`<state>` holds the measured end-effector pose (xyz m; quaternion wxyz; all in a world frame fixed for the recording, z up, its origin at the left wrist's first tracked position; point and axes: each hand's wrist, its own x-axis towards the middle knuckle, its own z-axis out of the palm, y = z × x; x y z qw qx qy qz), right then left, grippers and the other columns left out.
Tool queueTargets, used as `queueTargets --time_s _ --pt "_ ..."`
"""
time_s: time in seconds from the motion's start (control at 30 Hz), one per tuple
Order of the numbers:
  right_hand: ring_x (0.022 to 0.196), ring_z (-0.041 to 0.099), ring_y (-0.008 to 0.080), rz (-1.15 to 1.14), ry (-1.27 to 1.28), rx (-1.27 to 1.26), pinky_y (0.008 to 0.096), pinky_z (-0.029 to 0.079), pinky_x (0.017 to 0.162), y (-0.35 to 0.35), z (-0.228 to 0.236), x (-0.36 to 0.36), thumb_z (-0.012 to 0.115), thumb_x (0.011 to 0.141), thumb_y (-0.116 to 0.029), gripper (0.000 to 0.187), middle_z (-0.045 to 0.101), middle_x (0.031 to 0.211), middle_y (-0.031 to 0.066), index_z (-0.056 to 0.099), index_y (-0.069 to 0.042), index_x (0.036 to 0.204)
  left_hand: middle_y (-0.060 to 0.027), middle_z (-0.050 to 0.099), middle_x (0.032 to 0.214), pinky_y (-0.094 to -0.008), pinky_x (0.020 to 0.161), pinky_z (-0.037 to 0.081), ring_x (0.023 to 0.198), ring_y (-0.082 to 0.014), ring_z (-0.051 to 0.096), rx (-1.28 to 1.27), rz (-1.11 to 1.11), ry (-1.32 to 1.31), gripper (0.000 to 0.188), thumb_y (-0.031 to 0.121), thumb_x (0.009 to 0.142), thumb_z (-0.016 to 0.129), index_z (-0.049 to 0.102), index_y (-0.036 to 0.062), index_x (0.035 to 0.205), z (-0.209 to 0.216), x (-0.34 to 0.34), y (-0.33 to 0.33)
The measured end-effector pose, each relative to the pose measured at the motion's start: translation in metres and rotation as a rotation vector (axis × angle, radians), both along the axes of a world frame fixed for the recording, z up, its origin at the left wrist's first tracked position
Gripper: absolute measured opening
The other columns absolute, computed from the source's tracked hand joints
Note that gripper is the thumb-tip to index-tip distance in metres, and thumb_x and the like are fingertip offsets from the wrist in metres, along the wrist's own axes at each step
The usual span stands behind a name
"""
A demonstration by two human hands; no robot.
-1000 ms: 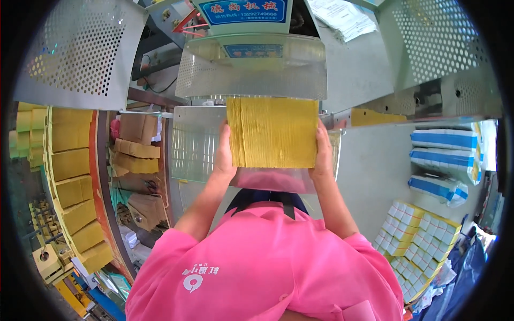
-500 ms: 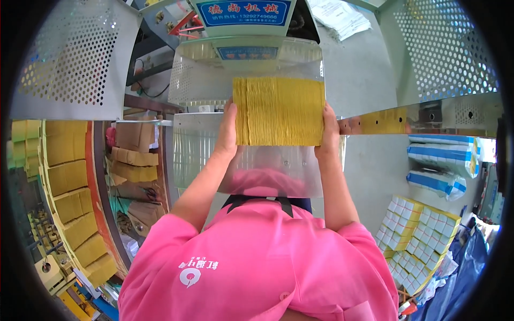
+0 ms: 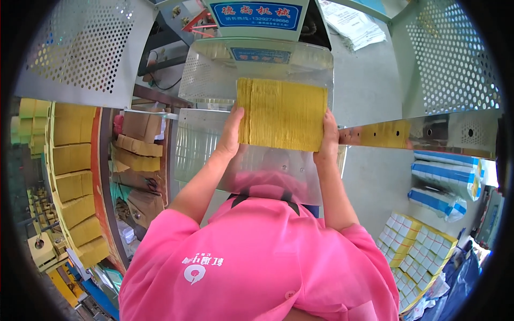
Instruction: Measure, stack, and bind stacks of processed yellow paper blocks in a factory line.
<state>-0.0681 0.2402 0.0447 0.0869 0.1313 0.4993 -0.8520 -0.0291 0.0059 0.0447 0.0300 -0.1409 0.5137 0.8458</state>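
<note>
A thick stack of yellow paper [image 3: 284, 115] is held between my two hands, its many thin edges facing up in close lines. My left hand [image 3: 231, 130] presses against its left end, and my right hand [image 3: 328, 137] grips the opposite end, fingers mostly hidden behind it. The stack tilts slightly, its right end lower in the picture. Beneath it lies a shiny metal plate [image 3: 201, 142] of a machine; I cannot tell whether the stack touches it. Beyond the stack stands a clear machine cover [image 3: 206, 69].
At left, a long conveyor rack carries several yellow paper stacks [image 3: 75, 159]. Perforated metal panels [image 3: 88, 59] flank the machine. To the right extends a shiny metal bar [image 3: 423, 130]. Wrapped blue-and-white packages [image 3: 441, 168] and banded bundles [image 3: 420, 243] sit on the right floor.
The stack has tipped a little, its right end dropping in the picture. My view has turned slightly, shifting the machine to the right. Both hands keep their hold.
</note>
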Motion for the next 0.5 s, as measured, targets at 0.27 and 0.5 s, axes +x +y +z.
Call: queueTargets --time_s 0.27,0.5 --pt "0.127 0.045 0.0191 0.06 0.058 -0.029 0.0323 0.035 0.107 0.011 -0.011 0.005 0.046 0.098 -0.032 0.056 0.05 0.137 0.0077 0.038 -0.002 0.145 -0.0067 0.05 0.137 -0.0341 0.107 0.035 0.128 -0.0173 0.045 -0.058 -0.016 0.005 0.056 0.041 0.099 0.048 0.042 0.0034 0.141 -0.009 0.0 0.005" --pt "0.125 0.047 0.0183 0.074 -0.086 -0.054 0.0342 0.036 0.105 0.017 -0.022 -0.005 0.05 0.097 -0.04 0.055 0.052 0.134 0.0055 0.044 -0.006 0.14 -0.0076 0.049 0.138 -0.034 0.107 0.034 0.128 -0.019 0.045 -0.136 0.004 0.009 0.059 0.044 0.1 0.048 0.042 0.0023 0.141 -0.019 -0.006 0.011"
